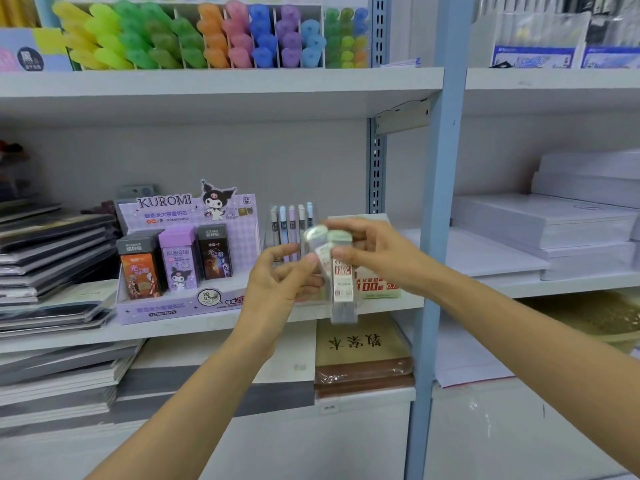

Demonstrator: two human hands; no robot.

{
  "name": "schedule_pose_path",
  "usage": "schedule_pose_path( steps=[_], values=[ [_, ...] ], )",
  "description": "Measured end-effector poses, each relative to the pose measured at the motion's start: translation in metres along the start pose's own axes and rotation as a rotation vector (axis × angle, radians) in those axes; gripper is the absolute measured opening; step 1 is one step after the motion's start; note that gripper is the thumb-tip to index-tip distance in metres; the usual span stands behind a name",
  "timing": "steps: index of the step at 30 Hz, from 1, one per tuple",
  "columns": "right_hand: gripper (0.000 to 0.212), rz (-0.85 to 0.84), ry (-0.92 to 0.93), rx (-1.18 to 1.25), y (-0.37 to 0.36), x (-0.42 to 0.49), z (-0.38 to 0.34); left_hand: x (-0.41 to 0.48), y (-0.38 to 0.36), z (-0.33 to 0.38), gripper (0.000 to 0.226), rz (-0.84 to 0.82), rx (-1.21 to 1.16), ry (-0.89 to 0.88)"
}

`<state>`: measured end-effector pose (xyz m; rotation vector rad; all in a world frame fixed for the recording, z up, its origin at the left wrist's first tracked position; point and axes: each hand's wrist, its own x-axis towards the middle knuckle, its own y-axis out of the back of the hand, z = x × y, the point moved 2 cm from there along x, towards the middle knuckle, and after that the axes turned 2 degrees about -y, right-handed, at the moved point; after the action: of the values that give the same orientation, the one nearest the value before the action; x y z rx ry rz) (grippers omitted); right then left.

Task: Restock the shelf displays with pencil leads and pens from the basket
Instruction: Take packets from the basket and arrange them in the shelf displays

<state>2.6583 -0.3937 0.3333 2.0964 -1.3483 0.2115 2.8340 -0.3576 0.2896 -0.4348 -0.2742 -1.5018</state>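
A person's right hand [374,251] grips a clear pencil-lead case [343,285] by its pale green cap, the case hanging upright in front of the middle shelf [221,323] of a stationery display. The left hand [277,285], thumb and fingertips drawn together, pinches a second case [317,242] with a whitish cap, tilted against the first and too blurred to read. Both cases are in mid-air between the hands, just ahead of a clear stand of pastel pens [291,225] and a carton with red lettering [379,284].

To the left on the same shelf sits a purple Kuromi display box [194,209] with three lead boxes standing in it: an orange one [140,270], a purple one [178,259] and a black one [214,252]. Stacked notebooks [52,258] lie further left. Coloured highlighters [207,36] fill dividers on the shelf above. Beyond the blue upright post [438,202], white paper reams [540,220] are piled. A tan book with brushed characters [360,344] lies on the shelf below.
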Motion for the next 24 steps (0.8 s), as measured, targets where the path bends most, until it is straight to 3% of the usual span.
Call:
schedule_pose_path(
  steps=[5,10,15,20,24],
  values=[
    [0.038,0.398,0.066,-0.063,0.056,0.018,-0.012,0.001,0.0,-0.002,0.036,-0.128,0.718,-0.409],
    [0.032,0.442,-0.021,-0.133,0.078,0.028,-0.003,0.012,-0.006,-0.018,0.057,-0.29,1.034,-0.553],
    [0.019,0.397,-0.067,-0.019,0.068,0.023,0.013,0.026,-0.017,-0.017,0.049,-0.16,0.982,-0.542],
    [0.019,0.382,-0.111,-0.161,0.034,0.031,0.032,0.045,-0.04,-0.024,0.044,-0.13,1.256,-0.521],
    [0.017,0.257,-0.12,-0.164,0.034,0.038,0.03,0.055,-0.041,-0.021,0.038,0.015,1.094,-0.441]
  ],
)
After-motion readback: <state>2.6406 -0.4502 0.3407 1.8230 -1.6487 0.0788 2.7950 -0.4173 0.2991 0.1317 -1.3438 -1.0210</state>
